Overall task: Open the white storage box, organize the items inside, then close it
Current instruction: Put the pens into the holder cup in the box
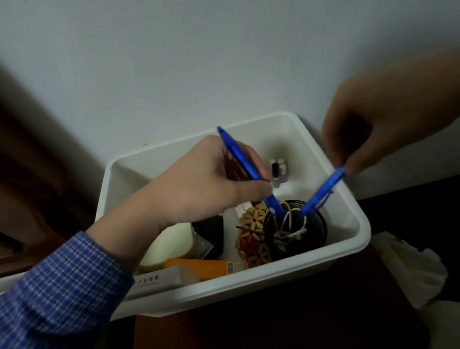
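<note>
- My right hand (376, 127) is smearing with motion blur, so I am not making out its fingers one by one; its forearm is running off the right edge.
- My left hand (209, 180) is covering the middle of the pen (243, 160) it is pinching, and its checked sleeve (44, 315) is running off the left edge.
- Both pen tips are disappearing inside the black cup (295, 230).
- The sleeve is hiding the near-left corner of the white box (358, 233).
- The small bottles (277, 172) at the back are staying too small for me to identify.
- The print on the orange carton (206, 268) is too blurred for me to read.
</note>
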`<state>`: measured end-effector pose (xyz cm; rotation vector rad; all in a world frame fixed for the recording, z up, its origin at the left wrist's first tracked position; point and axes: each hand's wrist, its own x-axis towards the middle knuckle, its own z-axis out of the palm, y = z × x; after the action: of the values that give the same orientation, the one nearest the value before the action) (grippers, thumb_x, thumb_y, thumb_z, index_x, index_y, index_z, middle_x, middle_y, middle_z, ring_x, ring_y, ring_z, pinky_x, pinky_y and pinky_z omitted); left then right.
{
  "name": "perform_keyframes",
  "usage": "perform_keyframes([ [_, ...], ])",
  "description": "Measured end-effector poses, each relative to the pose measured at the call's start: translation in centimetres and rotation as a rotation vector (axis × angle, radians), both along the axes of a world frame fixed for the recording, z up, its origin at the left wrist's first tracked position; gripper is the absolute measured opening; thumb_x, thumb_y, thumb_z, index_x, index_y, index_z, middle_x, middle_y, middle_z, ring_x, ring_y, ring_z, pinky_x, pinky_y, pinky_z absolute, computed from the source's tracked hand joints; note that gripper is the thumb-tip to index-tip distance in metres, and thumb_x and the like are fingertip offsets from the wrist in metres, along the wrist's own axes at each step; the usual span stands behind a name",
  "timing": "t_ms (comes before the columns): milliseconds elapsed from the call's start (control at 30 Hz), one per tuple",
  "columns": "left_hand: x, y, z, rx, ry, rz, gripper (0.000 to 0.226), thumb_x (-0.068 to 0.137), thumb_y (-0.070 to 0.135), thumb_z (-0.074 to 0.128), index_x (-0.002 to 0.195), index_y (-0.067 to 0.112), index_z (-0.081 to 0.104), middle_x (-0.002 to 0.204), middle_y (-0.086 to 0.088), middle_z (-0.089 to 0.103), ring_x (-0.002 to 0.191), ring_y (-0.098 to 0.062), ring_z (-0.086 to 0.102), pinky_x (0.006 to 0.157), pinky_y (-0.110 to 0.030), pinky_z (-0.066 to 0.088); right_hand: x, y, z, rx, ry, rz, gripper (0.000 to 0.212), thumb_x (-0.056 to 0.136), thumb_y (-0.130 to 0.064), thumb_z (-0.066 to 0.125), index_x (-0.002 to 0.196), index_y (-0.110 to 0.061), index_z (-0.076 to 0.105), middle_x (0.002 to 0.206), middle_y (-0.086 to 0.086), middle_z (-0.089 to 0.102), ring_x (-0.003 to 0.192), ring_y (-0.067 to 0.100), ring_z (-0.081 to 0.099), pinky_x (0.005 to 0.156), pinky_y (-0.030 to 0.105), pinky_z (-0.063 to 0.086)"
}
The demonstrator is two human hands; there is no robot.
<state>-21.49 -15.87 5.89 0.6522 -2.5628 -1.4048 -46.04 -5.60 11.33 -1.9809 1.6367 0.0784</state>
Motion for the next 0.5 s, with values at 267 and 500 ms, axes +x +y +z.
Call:
perform_keyframes([
  [267,-2.3,4.3,-3.6,-0.410,-0.339,-0.186,0.017,0.085,0.031,0.070,0.087,0.016,0.077,0.081,-0.001,0.074,0.075,-0.015,0.068,0.071,-0.032,0.056,3.4,-0.1,-5.6,-0.033,0.228,0.136,0.004,0.079,-0.017,0.072,0.080,-0.018,0.076,0.067,-0.013,0.069,0.064,-0.006,0.060,0.056,-0.001,0.039],
  [500,-2.5,4.7,-5.2,-0.502,-0.378,-0.275,0.028,0.093,0.037,0.061,0.090,0.013,0.076,0.085,-0.006,0.072,0.082,-0.026,0.064,0.082,-0.038,0.052,4.0,-0.2,-7.3,0.065,0.108,0.046,0.024,0.079,-0.007,0.065,0.093,-0.025,0.073,0.065,-0.032,0.062,0.071,-0.018,0.057,0.067,0.006,0.044],
])
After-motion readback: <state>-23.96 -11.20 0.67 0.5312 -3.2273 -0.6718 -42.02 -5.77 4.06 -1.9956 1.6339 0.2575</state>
